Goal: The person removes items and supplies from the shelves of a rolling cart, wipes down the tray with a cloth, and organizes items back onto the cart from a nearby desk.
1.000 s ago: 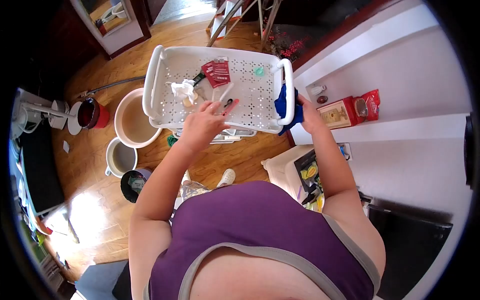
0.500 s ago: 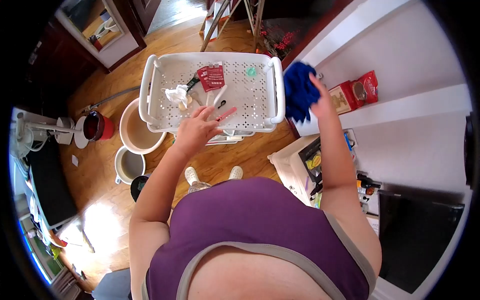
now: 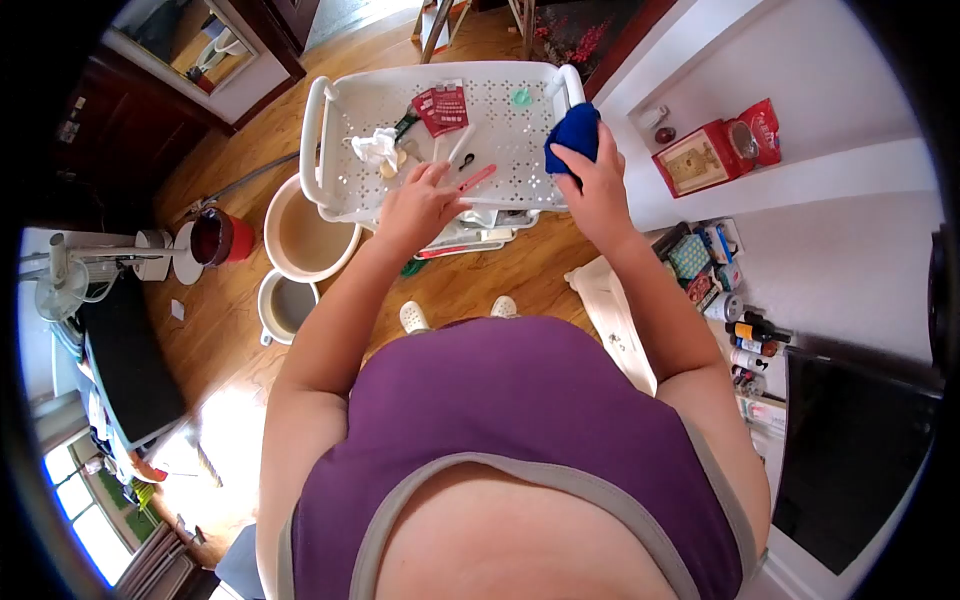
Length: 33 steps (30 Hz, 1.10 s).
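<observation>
My right hand (image 3: pixel 602 195) grips a folded blue cloth (image 3: pixel 576 135) against the right end of a white perforated cart tray (image 3: pixel 510 130). At the tray's near edge, my left hand (image 3: pixel 420 208) rests with fingers forward and slightly apart. Close to its fingertips lie a pink strip-shaped item (image 3: pixel 478 180) and a small black item (image 3: pixel 467 161). Farther in are a white stick-like piece (image 3: pixel 461 144), red printed packets (image 3: pixel 443 107) and a crumpled white wad (image 3: pixel 377 147). A pale green piece (image 3: pixel 521 98) sits toward the back right.
Left of the cart stand a large tub of cloudy water (image 3: pixel 312 235), a smaller tub (image 3: pixel 290 303) and a red bucket (image 3: pixel 225 238). A wall niche on the right holds a red box (image 3: pixel 697 160). Bottles (image 3: pixel 757 332) crowd a surface beside a dark screen (image 3: pixel 855 450).
The blue cloth, loosely hanging beyond the cart's right side before, is now bunched at the tray's right end in my right hand. My left hand stays at the near edge.
</observation>
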Motion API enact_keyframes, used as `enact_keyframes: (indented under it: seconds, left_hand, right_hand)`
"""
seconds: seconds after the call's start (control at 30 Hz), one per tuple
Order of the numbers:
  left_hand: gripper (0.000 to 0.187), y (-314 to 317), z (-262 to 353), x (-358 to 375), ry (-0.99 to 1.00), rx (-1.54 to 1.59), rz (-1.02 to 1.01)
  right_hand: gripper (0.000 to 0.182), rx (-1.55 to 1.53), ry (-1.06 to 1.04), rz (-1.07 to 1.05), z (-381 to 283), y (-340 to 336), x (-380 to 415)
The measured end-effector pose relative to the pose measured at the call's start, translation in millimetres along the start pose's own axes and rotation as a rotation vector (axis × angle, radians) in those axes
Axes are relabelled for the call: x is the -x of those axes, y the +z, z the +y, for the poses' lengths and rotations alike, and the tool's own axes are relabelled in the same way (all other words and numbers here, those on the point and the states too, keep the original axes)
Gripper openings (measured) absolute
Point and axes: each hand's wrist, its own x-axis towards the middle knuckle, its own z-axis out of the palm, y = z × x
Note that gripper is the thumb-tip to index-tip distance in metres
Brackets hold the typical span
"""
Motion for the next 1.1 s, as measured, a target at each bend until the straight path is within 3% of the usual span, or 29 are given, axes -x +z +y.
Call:
enact_keyframes:
  seconds: [0.17,0.37,0.47,0.57,0.63,0.7,0.77,0.8,0.83,0.9,0.93,1.0,1.03,1.1]
  left_hand:
    - [0.025,1.1,0.5,-1.0,0.033,0.009,0.003]
    - [0.027,-1.1,-1.5,2.4,0.027,0.036,-0.03]
    - [0.027,1.7,-5.1,2.4,0.046,0.037,-0.013]
    - [0.026,1.0,-5.6,4.5,0.04,0.063,-0.015]
    - [0.03,-1.9,-1.7,5.4,0.032,0.07,-0.016]
    - [0.044,-15.4,3.2,7.4,0.206,0.176,0.213]
    - [0.058,-34.7,7.8,18.4,0.381,0.252,0.234]
    - [0.06,-38.9,13.7,27.7,0.365,0.343,0.195]
    - [0.062,-43.1,18.7,37.3,0.355,0.446,0.155]
    - [0.065,-53.3,25.2,51.8,0.218,0.961,-0.051]
    - [0.069,-46.8,26.5,57.2,0.083,1.567,-0.201]
    - [0.077,-44.0,18.2,70.5,-0.283,1.903,-0.312]
    - [0.076,-54.7,11.7,76.4,-0.437,2.038,-0.416]
    - [0.069,-72.0,4.8,84.9,-0.565,2.258,-0.208]
  right_hand:
    - [0.042,-0.101,0.01,0.157,-1.8,22.7,64.9]
    - [0.035,-0.475,0.243,0.199,-20.1,15.7,83.7]
    - [0.026,-0.521,0.398,0.228,-1.9,18.0,112.3]
    - [0.026,-0.901,0.847,0.3,26.1,29.4,146.7]
    - [0.028,-0.95,0.954,0.361,26.5,20.6,149.8]
    - [0.033,-0.795,0.812,0.293,19.5,7.9,143.2]
    - [0.037,-1.302,0.754,0.019,-19.3,-21.1,112.3]
    - [0.048,-1.392,0.692,-0.133,-28.7,-30.1,103.6]
    - [0.048,-1.405,0.675,-0.153,-42.8,-32.2,89.0]
    - [0.063,-1.327,0.298,-0.215,-80.4,-30.1,64.6]
    - [0.068,-1.242,0.158,-0.333,-91.3,-27.3,52.4]
    - [0.07,-1.185,-0.041,-0.553,-113.2,-22.9,35.2]
    - [0.057,-0.964,-0.146,-0.554,-129.3,-34.9,20.2]
    - [0.039,-0.57,-0.347,-0.32,-131.8,-38.1,-3.9]
